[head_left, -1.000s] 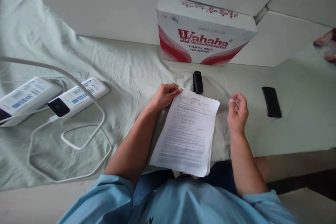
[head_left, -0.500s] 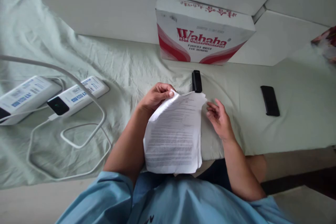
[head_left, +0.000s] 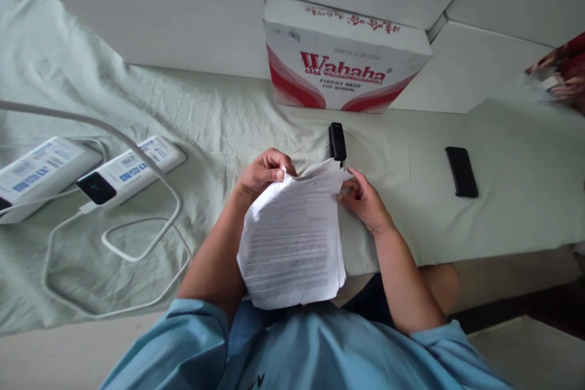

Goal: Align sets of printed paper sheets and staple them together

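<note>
A stack of printed paper sheets (head_left: pixel 292 244) leans between my arms at the table's front edge, its upper left corner curled. My left hand (head_left: pixel 267 173) pinches that corner between thumb and fingers. At the upper right edge, my right hand (head_left: pixel 365 201) touches the sheets with its fingertips, index finger stretched out and the others partly bent. Just beyond the top edge of the paper lies a black stapler (head_left: pixel 337 141); neither hand is on it.
A white and red Wahaha water carton (head_left: pixel 342 70) stands at the back against white panels. To the right lies a black phone (head_left: pixel 461 172). Two white power banks (head_left: pixel 132 169) and a looping white cable (head_left: pixel 176 195) occupy the left. Pale green cloth (head_left: pixel 219 109) covers the table.
My right hand has moved left from beside the sheets to their right edge. The left hand still pinches the curled corner, and the sheets have shifted slightly. The whole view has shifted a little.
</note>
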`<action>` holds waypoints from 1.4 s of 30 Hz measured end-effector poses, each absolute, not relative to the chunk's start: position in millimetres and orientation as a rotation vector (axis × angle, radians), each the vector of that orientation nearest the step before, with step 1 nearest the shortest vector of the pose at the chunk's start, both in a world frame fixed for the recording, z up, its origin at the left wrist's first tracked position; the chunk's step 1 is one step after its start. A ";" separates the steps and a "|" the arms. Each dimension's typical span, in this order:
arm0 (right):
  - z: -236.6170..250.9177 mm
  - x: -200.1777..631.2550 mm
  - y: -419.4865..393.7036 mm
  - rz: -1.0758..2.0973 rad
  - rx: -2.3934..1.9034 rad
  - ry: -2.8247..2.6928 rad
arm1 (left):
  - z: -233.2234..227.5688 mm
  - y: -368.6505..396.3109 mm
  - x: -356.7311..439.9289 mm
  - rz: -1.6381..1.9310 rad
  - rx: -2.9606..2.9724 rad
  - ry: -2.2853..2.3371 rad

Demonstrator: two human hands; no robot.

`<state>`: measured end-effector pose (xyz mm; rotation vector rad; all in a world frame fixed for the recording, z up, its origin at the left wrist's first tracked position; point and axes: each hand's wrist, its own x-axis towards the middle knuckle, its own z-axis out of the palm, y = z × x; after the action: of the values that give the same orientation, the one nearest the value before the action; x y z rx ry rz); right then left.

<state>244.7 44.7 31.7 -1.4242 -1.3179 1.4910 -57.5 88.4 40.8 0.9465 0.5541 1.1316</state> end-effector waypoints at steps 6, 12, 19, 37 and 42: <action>44.8 236.2 46.8 1.480 -1.472 -1.254 | 37.7 92.5 -47.6 1.272 0.931 0.412; 50.2 230.3 43.2 1.680 -1.338 -1.091 | 44.0 91.5 -35.2 1.296 0.746 0.536; 44.0 271.4 79.2 1.185 -1.299 -1.185 | 43.2 107.8 -22.9 1.383 0.487 0.833; 21.7 287.9 101.5 1.046 -1.283 -1.181 | 35.0 99.8 -4.8 1.254 0.625 0.909; 23.0 296.9 104.4 0.893 -1.353 -1.259 | 25.2 102.7 -17.6 0.995 0.530 0.711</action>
<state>296.9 104.4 23.0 -1.3535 -1.2593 0.8927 -17.6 102.7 25.2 0.5296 0.7107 0.9954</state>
